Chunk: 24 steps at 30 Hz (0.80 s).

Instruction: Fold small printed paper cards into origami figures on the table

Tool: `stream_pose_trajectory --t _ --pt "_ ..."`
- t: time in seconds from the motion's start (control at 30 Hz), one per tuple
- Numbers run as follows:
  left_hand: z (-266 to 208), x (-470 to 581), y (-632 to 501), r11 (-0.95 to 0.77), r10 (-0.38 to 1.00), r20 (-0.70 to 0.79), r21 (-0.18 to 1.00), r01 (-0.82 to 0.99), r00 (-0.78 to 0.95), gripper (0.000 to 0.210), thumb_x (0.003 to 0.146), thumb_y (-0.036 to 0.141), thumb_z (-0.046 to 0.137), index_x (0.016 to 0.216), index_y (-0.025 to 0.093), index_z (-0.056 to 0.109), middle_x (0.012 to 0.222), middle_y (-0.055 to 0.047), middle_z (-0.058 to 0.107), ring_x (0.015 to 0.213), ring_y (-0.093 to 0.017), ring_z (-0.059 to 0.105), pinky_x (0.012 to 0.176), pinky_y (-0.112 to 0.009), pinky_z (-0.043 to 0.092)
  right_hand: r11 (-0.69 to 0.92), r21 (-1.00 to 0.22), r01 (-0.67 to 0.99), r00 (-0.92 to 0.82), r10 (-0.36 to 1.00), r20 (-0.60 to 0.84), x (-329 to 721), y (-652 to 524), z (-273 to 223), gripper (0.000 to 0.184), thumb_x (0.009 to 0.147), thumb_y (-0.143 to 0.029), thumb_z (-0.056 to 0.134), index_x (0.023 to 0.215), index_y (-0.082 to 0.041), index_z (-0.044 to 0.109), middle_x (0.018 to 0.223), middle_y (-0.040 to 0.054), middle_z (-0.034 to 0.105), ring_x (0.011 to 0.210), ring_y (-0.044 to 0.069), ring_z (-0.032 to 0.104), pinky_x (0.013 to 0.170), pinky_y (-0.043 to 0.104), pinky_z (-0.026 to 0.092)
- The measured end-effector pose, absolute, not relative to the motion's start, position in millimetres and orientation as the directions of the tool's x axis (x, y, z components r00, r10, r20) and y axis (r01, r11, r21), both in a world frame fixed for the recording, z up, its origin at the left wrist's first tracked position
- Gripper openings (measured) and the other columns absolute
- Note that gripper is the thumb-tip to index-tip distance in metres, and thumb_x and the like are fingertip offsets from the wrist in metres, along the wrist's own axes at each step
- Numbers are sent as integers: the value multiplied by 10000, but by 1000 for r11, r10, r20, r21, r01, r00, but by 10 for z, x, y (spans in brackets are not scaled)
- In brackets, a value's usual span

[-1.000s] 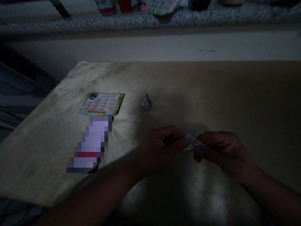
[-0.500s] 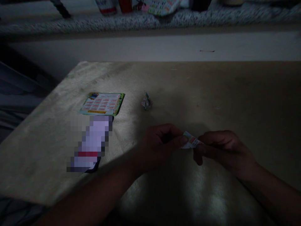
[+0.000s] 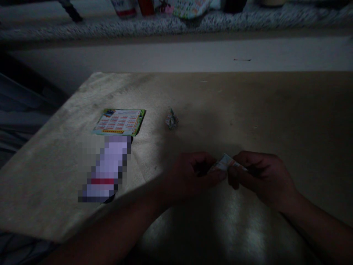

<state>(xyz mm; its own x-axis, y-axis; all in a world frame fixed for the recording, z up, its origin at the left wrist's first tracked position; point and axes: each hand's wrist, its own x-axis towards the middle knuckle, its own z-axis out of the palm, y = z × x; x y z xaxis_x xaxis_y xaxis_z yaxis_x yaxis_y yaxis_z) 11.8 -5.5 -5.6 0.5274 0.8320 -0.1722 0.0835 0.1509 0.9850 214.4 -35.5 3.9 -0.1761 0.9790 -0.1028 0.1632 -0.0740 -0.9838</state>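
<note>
Between my two hands is a small folded piece of printed paper (image 3: 225, 161), pale with reddish print, its top corner pointing away from me. My left hand (image 3: 197, 171) pinches its left side, the thumb lying on top. On the right side, my right hand (image 3: 259, 175) grips it between thumb and curled fingers. Both thumb tips almost meet at the paper's middle. Fingers and shadow hide its lower part. Farther off on the table lies a small folded paper piece (image 3: 171, 120) with similar print.
A printed calendar card (image 3: 120, 122) lies on the left of the table (image 3: 68, 154), with a blurred-out phone (image 3: 110, 165) just nearer to me. Behind the table runs a speckled stone ledge (image 3: 165, 27) holding several items, among them a red container (image 3: 146, 6).
The paper in my hands has turned from a flat slanted strip to a peaked shape. My left hand has shifted slightly right, its thumb now closer to the right thumb.
</note>
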Motion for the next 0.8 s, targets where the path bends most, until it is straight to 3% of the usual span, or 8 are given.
stream_pose_trajectory --t 0.13,0.53,0.8 --pt "-53 113 -56 135 823 -182 983 126 539 308 854 427 715 864 120 732 745 -49 673 661 -131 570 610 -256 441 -71 -989 127 -190 977 -94 2116 -349 24 281 848 -402 754 688 -181 688 556 11 643 489 105 545 445 207 444" --pt "-32 115 -17 274 797 -255 961 48 547 348 800 456 775 789 116 699 606 25 531 531 -67 414 485 -206 283 -109 -988 112 -182 975 -128 2115 -349 39 360 848 -489 745 676 -182 670 535 12 629 476 111 540 436 216 438" --pt "-29 109 -51 259 807 -242 965 45 538 316 811 419 772 766 123 667 608 27 528 535 -63 414 475 -195 296 -82 -990 118 -225 969 -107 2128 -353 11 202 861 -338 744 729 -186 731 582 8 639 515 105 526 462 208 427"
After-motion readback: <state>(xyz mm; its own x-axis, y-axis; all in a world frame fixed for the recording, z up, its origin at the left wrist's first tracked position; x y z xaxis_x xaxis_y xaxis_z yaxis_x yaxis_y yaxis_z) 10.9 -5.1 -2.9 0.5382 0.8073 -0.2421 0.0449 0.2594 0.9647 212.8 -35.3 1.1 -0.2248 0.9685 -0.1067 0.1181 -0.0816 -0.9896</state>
